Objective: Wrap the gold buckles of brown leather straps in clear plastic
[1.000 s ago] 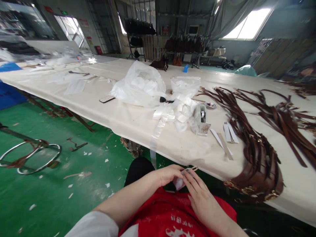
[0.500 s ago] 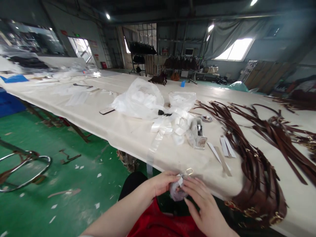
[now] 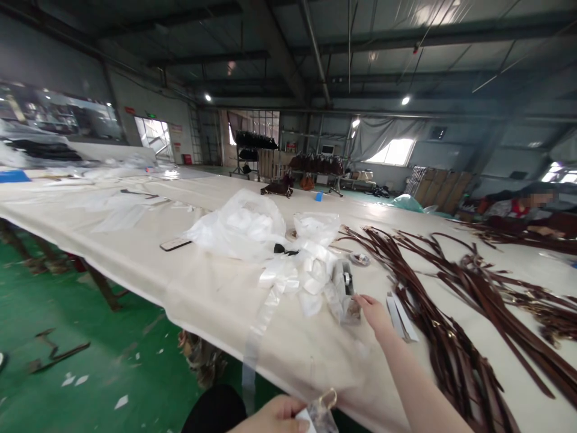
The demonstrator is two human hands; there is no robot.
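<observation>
A dim hall with a green floor (image 3: 121, 337) surrounds a long, pale, cloth-covered tabletop (image 3: 216, 300). In the head view, the left hand (image 3: 279, 415) closes round a small bundle in clear plastic (image 3: 327, 424) with a gold metal hook (image 3: 330, 397) and a white paper tag (image 3: 304, 419), just off the tabletop's near edge and partly cut off by the frame. The right hand (image 3: 376, 316) reaches in past that edge, thumb and fingers close together at the near end of a grey, boxy tape dispenser (image 3: 346, 294); I cannot tell whether they pinch anything.

To do this well, the left hand should keep a light, steady pinch so that the plastic stays folded and the hook stands free. The right hand would do best to work with its fingertips alone, drawing low so the dispenser does not tip. The forearm is best kept clear of the white paper strips (image 3: 402, 319) and brown leather straps (image 3: 426, 328) toward the right end.
</observation>
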